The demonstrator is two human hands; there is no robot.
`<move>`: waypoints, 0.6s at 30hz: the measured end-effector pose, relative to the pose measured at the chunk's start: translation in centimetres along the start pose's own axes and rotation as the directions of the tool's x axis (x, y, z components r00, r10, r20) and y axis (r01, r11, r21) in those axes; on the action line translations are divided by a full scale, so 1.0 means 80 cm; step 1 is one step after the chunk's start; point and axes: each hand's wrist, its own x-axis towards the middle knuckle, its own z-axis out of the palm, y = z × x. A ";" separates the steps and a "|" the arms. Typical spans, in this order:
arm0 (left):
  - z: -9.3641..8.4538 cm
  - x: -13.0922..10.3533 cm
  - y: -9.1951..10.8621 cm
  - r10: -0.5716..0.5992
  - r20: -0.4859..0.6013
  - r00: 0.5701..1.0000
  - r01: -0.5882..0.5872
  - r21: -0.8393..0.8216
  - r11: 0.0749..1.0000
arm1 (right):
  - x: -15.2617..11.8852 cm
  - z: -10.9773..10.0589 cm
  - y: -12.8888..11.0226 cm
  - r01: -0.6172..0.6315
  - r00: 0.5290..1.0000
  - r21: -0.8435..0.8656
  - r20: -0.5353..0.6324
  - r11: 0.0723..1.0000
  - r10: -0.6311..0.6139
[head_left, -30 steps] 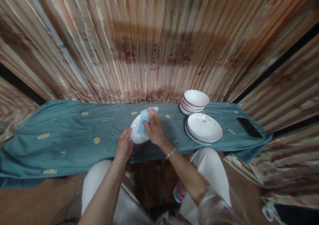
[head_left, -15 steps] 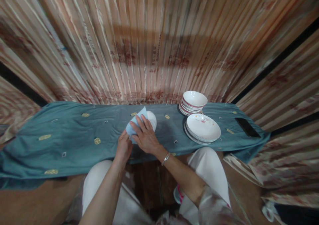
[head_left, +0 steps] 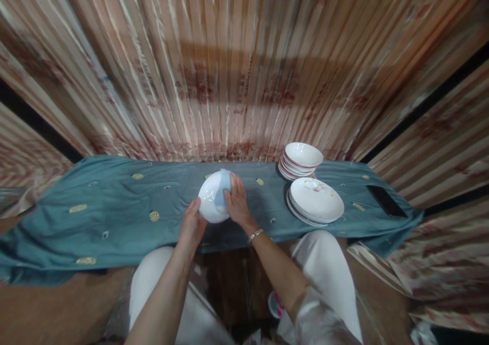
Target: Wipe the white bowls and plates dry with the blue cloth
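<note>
A white bowl (head_left: 208,198) is held tilted above the near part of the covered table. My left hand (head_left: 193,223) grips its lower left rim, with the thumb on the near face. My right hand (head_left: 237,200) presses a light blue cloth (head_left: 222,189) against the bowl's right side, its fingers closed over the cloth. Part of the cloth lies inside the bowl's outline, and the bowl's right edge is hidden behind cloth and fingers.
To the right stand a stack of red-rimmed white bowls (head_left: 303,155) and a stack of floral plates (head_left: 317,200). A black phone (head_left: 386,201) lies farther right on the teal tablecloth (head_left: 126,202). A pleated curtain (head_left: 229,80) hangs behind.
The bowl, mostly covered before, now shows its broad white face. My right hand with the cloth has moved to its right side. The view has shifted slightly.
</note>
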 end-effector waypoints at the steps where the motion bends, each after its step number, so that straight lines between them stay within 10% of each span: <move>1: -0.002 0.001 0.000 -0.011 -0.005 1.000 0.011 -0.002 1.000 | -0.005 0.006 0.005 -0.020 1.000 0.020 -0.021 1.000 0.021; 18: -0.023 0.017 -0.009 -0.084 -0.047 0.995 0.080 -0.081 0.993 | -0.105 0.047 -0.033 0.009 0.999 -0.037 -0.044 0.999 -0.010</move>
